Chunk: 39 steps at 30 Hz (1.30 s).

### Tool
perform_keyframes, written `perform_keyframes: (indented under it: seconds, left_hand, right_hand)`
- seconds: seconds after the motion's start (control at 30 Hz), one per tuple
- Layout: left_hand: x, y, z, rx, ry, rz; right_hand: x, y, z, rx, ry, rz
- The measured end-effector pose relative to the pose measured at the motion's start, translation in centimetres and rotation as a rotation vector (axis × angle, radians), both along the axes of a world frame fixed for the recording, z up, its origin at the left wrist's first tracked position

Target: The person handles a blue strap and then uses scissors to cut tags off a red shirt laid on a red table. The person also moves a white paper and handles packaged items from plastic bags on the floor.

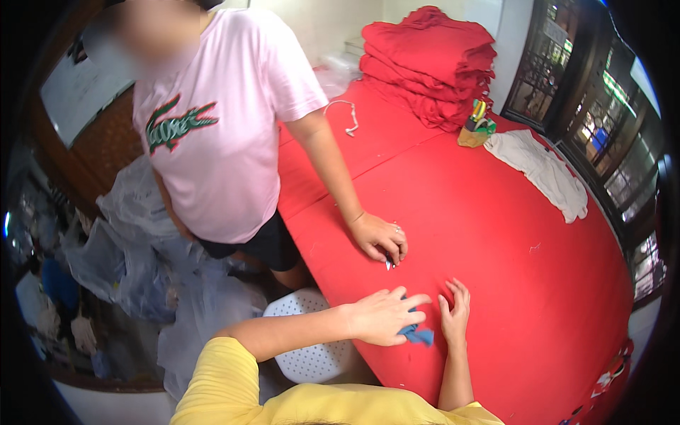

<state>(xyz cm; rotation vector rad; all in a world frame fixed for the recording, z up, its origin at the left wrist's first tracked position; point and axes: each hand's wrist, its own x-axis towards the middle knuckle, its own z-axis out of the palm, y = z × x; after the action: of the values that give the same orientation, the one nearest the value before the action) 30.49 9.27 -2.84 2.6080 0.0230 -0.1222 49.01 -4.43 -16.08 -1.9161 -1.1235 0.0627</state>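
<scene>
My left hand (pixel 386 316) is closed around a crumpled blue cloth (pixel 419 336), part of which hangs out below the fingers. It is over the near left part of a table covered in red fabric (pixel 510 312). To its right my right hand (pixel 455 312) is at the red cover with its fingers apart and nothing in it. Just beyond my hands, a co-worker's hand (pixel 380 237) rests on the red surface. A small pointed metal tool (pixel 389 264) shows under those fingers; its kind is mostly hidden.
A co-worker in a pink shirt (pixel 234 120) stands at the table's left edge. Folded red fabric (pixel 428 64) is piled at the back, near a small tool holder (pixel 476 131) and a white cloth (pixel 542 170). A white perforated stool (pixel 304 354) and plastic bags (pixel 142 241) are at left.
</scene>
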Motion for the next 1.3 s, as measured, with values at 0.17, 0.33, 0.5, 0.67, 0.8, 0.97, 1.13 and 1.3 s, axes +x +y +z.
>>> perform_keyframes:
  seconds: [0.17, 0.33, 0.5, 0.67, 0.8, 0.97, 1.13, 1.3]
  left_hand:
    - [5.7, 2.0, 0.6, -0.455, -0.046, -0.124]
    - [10.4, 3.1, -3.1, -0.58, -0.252, -0.046]
    - [15.2, 9.2, -2.0, -0.763, -0.475, 0.47]
    - [19.3, 31.6, 5.7, 0.464, -0.843, 1.216]
    - [16.4, 38.6, 11.7, 1.101, -0.798, 1.145]
    - [22.1, 22.7, 5.8, 1.25, -1.04, 0.089]
    - [13.1, 7.7, -3.2, 0.911, -1.083, -0.103]
    - [3.5, -2.9, -8.2, 0.538, -1.038, 0.124]
  right_hand:
    - [0.9, -0.7, -2.5, 0.139, 0.007, -0.071]
    - [1.4, -0.5, -2.3, 0.179, 0.18, -0.113]
    - [1.5, -0.6, -1.1, 0.123, 0.154, -0.135]
    - [1.4, -0.5, -1.2, 0.084, 0.112, -0.104]
    - [1.7, -0.2, -1.6, 0.102, 0.099, -0.065]
    - [1.8, -0.6, -1.8, 0.09, 0.078, -0.109]
    - [1.4, 0.2, -2.0, 0.108, 0.085, -0.044]
    - [3.0, -1.4, -4.3, 0.261, 0.11, 0.006]
